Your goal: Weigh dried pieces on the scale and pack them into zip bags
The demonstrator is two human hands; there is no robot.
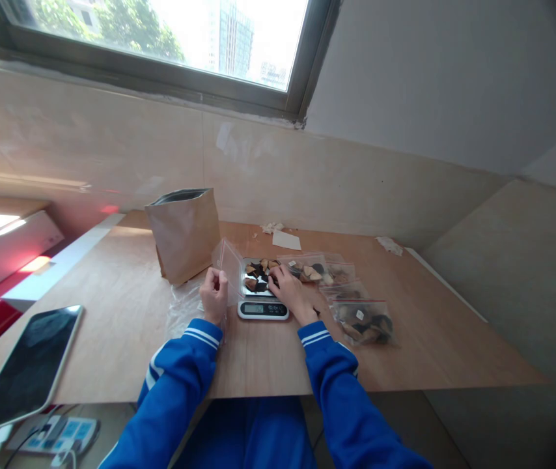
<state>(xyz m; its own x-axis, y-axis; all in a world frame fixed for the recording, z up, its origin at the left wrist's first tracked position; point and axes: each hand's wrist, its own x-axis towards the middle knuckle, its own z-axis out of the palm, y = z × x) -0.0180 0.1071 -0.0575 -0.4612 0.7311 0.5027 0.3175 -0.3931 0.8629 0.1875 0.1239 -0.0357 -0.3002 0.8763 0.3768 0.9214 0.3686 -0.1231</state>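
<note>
Dried pieces, brown, tan and black, lie on top of the digital scale, mid-table. Nearest: blue trousers and 2 blue sleeves with white stripes. Power strip sits low at left; above it, a dark-screened tablet overhangs the table edge.

Left hand: fingers curled closed, pinching the edge of an upright clear bag, as far as can be seen. Bag stands between these fingers and the pieces, which lie apart from them, to the right. Crumpled plastic lies just beside this hand.

Right hand: fingers bent, tips down among the pieces at the right side of the scale; cannot tell whether they grip a piece. Filled bags with similar contents overlap to its right.

Beyond: brown paper bag, upright, top open; white card lying flat. Farthest: wall, then window.
</note>
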